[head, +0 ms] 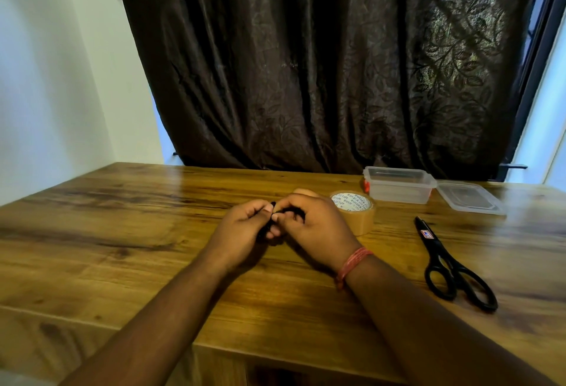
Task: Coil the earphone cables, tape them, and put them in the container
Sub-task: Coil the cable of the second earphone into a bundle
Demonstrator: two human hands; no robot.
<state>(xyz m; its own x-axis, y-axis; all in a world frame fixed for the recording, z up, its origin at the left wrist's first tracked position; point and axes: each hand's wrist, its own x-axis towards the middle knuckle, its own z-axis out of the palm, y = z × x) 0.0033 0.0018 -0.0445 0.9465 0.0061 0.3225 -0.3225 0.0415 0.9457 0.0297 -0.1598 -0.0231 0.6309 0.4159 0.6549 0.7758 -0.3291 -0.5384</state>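
A bundle of black earphone cable [291,211] is pinched between both hands over the middle of the wooden table [122,232]. My left hand [242,232] grips its left side and my right hand [312,226] closes over its right side; most of the cable is hidden by the fingers. A roll of brown tape [356,209] lies flat just right of my right hand. Behind it stands the clear plastic container [399,185], open, with its lid [470,197] lying on the table to its right.
Black-handled scissors [444,260] lie shut on the right side of the table, tips pointing away from me. A dark patterned curtain [321,64] hangs behind the table's far edge. The near table edge runs below my forearms.
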